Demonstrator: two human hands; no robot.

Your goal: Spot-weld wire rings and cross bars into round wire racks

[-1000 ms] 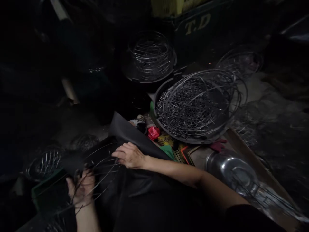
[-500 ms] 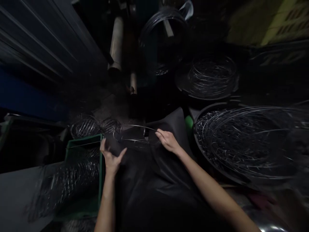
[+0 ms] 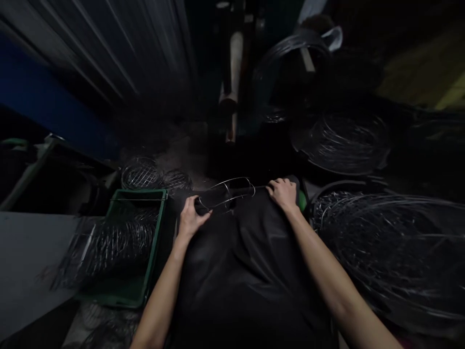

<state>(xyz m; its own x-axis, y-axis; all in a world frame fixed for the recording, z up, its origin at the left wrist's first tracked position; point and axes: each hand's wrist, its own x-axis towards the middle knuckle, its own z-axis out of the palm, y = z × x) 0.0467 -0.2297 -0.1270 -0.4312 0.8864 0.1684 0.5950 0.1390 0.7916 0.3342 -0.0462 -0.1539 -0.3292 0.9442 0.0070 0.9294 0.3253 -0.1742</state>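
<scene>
Head view: bent wire (image 3: pixel 230 199) sits between the hands, above a dark apron (image 3: pixel 254 252). The left hand (image 3: pixel 189 220) has thumb and fingers apart around one end, seemingly steadying it; the right hand (image 3: pixel 285 194) curls at the far side, its grip unclear, perhaps bracing the apron's edge.

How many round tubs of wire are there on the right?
2: a large tub near the right edge, and a smaller one beyond it. Others may be hidden in the dark.
</scene>
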